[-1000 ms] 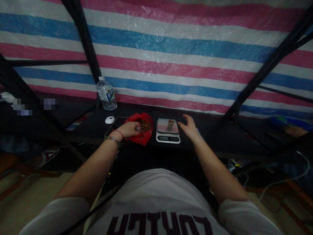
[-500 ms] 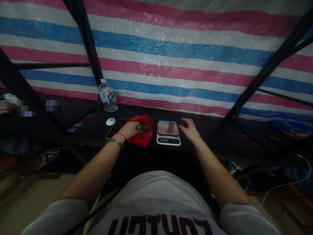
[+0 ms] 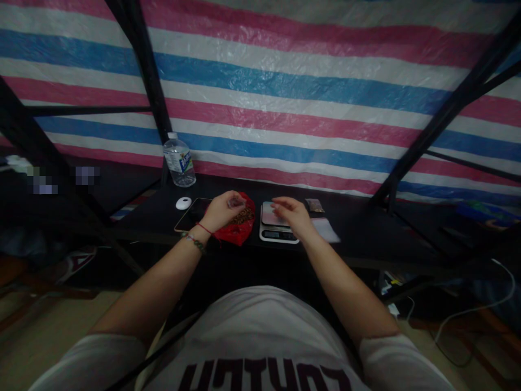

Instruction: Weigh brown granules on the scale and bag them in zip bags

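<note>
My left hand (image 3: 222, 212) is closed over the red plastic bag (image 3: 240, 234), pinching a small clear plastic thing (image 3: 236, 203) whose shape I cannot make out. Small brown grains (image 3: 244, 215) lie inside the open bag. Above a white digital kitchen scale (image 3: 280, 237) is my right hand (image 3: 293, 214), its fingers stretched to the left and a little apart. It covers the right part of the weighing plate, so the small packet seen there before is hidden. Nothing shows plainly between those fingers.
A filled small clear packet (image 3: 315, 206) and flat clear bags (image 3: 328, 230) lie right of the scale. To the left are a phone (image 3: 188, 216), a white rounded case (image 3: 183, 203) and a clear bottle (image 3: 179, 160). Black frame posts (image 3: 148, 70) flank the table.
My right hand has moved left from beside the scale to over its plate, uncovering the packet and clear bags. My left hand has risen slightly out of the grains with the clear thing.
</note>
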Motion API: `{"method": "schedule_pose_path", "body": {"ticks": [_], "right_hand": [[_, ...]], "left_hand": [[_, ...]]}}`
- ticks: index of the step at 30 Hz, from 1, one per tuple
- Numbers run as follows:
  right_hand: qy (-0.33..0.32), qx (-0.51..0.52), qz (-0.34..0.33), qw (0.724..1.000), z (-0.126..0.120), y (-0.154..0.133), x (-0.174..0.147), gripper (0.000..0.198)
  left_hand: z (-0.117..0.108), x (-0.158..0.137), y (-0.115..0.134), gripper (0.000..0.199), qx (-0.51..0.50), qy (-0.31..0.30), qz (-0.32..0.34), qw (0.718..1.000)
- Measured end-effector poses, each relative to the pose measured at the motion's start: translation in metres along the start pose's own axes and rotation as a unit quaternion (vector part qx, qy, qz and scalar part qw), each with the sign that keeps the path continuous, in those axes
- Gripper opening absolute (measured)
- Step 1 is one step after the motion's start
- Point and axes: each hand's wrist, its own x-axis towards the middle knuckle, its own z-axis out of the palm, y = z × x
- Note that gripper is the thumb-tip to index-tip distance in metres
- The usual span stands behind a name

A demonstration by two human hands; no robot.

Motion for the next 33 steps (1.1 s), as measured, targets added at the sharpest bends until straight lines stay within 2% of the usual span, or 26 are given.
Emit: {"method": "schedule_pose_path", "body": {"ticks": [4,6,9,13,17,26,30,33], "right_hand": [[-0.071,0.149,0.107,0.980,0.049,-0.003,0.001,0.034],[-0.077,0.190,0.129,0.970,0.061,-0.002,0.004,0.033],[-0.063,0.219,0.150,0.962,0.065,0.001,0.010,0.032],[-0.063,0.226,0.183,0.955,0.058,0.004,0.015,0.030],[-0.056,0.225,0.176,0.957,0.052,0.007,0.019,0.027],[-0.029,0.212,0.149,0.965,0.044,0.001,0.024,0.025],[0.015,0.160,0.072,0.984,0.013,-0.008,0.039,0.024],[0.060,0.006,0.003,0.998,-0.024,-0.007,0.051,0.023]], "left_hand": [[0.011,-0.006,0.015,0.026,-0.135,-0.017,0.013,0.991],[0.013,-0.007,0.019,0.027,-0.162,-0.013,0.020,0.986],[0.015,-0.008,0.019,0.025,-0.157,0.004,0.025,0.987],[0.020,-0.007,0.012,0.020,-0.090,0.012,0.036,0.995],[0.025,-0.007,0.005,0.019,-0.074,-0.007,0.040,0.996],[0.029,-0.010,0.018,0.017,-0.224,-0.004,0.020,0.974],[0.020,-0.007,0.017,0.017,-0.206,0.017,0.016,0.978],[0.014,-0.002,0.009,0.020,-0.188,0.038,0.001,0.981]]}}
